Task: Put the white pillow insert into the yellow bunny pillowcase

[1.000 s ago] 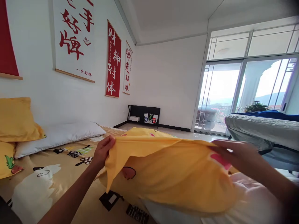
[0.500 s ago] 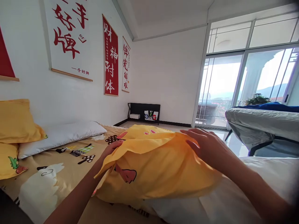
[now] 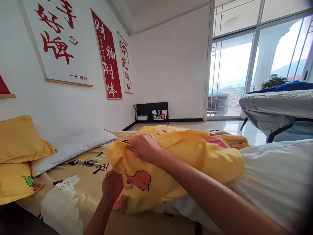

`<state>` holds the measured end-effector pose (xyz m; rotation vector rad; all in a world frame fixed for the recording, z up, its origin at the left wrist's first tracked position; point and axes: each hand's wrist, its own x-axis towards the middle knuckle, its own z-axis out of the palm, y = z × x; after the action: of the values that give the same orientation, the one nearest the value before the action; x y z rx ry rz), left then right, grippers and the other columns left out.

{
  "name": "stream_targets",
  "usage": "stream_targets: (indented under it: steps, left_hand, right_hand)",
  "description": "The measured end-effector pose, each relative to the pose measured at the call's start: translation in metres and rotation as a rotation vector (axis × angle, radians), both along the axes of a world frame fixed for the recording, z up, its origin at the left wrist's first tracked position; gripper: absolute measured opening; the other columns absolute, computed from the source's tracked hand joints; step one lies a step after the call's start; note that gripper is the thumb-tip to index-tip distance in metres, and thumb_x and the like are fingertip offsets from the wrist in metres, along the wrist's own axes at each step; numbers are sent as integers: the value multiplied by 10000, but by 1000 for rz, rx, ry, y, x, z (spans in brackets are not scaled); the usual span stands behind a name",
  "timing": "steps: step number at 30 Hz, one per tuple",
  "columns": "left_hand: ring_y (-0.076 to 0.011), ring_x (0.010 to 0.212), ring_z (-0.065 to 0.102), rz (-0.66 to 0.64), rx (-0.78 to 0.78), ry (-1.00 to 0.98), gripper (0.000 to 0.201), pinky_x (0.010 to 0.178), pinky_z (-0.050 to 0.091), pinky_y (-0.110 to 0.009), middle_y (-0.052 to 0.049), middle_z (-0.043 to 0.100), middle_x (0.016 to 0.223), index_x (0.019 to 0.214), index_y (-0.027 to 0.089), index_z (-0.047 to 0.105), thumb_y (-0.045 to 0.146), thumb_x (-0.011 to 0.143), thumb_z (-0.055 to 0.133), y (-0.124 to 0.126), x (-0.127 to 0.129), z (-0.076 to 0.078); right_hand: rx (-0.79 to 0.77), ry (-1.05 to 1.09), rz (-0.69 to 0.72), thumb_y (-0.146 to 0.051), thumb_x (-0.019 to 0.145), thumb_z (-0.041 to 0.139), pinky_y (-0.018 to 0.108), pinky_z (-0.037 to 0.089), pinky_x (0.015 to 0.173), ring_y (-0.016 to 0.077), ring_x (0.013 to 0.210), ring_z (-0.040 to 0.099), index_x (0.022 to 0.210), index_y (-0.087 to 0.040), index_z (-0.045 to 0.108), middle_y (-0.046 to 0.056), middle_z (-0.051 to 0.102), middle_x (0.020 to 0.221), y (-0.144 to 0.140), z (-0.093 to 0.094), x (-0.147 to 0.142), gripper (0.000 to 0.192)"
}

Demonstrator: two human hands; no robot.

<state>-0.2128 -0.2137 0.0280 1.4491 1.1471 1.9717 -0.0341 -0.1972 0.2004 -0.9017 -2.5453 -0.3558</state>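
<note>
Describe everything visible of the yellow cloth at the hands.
The yellow cloth looks thin and soft, printed with pink and reddish shapes. It lies rumpled across patterned bedding, partly over a padded white item. The right hand grips its left end; the left hand is against it below, grip hidden.

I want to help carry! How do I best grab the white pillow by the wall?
Probably grip the white pillow by its tapering end, coming from the picture's right: that end lies free, while yellow pillows overlap the other.
</note>
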Motion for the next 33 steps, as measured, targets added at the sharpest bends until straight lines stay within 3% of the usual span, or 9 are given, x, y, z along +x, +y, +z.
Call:
stream_targets:
  steps: [4,6,9,12,17,23,27,30,33]
  left_hand:
    - [-276,1092,593,-142,-44,165,451,909,488,-399,-112,645,1154,1143,188,599,491,810,598,2,-11,-42]
    - [-281,1152,551,-90,12,311,545,953,454,-408,-140,569,1277,1273,171,494,503,844,552,6,-10,-57]
    - [-268,1014,598,165,101,442,537,854,482,-378,-138,619,1128,1211,150,497,499,813,590,14,0,-66]
    - [-215,816,599,338,113,502,223,732,465,-317,-83,636,866,927,178,570,388,895,501,20,11,-66]
    - [-166,685,527,320,119,509,330,668,413,-274,-36,565,698,680,193,495,361,950,408,29,0,-79]
    - [-170,636,511,228,-75,435,471,638,405,-279,-28,527,622,651,178,547,548,912,418,28,-25,-110]
    - [-190,723,563,111,-113,326,432,664,445,-275,-43,597,729,741,168,601,584,840,535,14,-26,-88]
    - [-230,988,585,160,16,148,396,816,466,-292,-71,646,1014,1018,188,621,538,844,561,3,-22,-49]
    - [-222,1059,568,228,103,23,400,854,452,-292,-80,622,1151,1125,207,582,523,892,505,4,-17,-2]
  right_hand:
    - [-22,24,-45,-476,967,391,272,244,631,163,780,588,872,-175,701,79,682,893,18,1,-5,442]
    - [19,-1,-40,-468,978,378,278,254,671,161,808,591,891,-173,703,79,684,917,28,-1,-9,448]
    - [91,-8,-49,-438,995,359,287,259,746,156,863,585,917,-170,702,74,680,943,38,-4,-15,442]
    - [130,7,-4,-447,999,347,285,251,772,136,867,571,889,-163,692,65,671,926,41,-5,-12,460]
    - [30,-106,39,-414,992,381,260,279,780,128,864,570,857,-168,684,51,670,918,55,-4,16,412]
    - [-103,-86,-37,-510,981,314,252,346,841,176,970,581,1112,-227,674,73,665,1043,77,-6,49,477]
    - [-145,-38,-37,-525,978,296,264,356,855,188,1003,574,1122,-240,666,68,658,1074,73,-5,56,489]
    - [-116,-33,-39,-525,981,284,283,353,848,194,992,570,1093,-237,662,64,656,1060,63,-5,59,488]
    - [-68,-53,-33,-522,988,261,306,345,837,195,959,567,1043,-229,658,57,655,1011,55,-7,60,496]
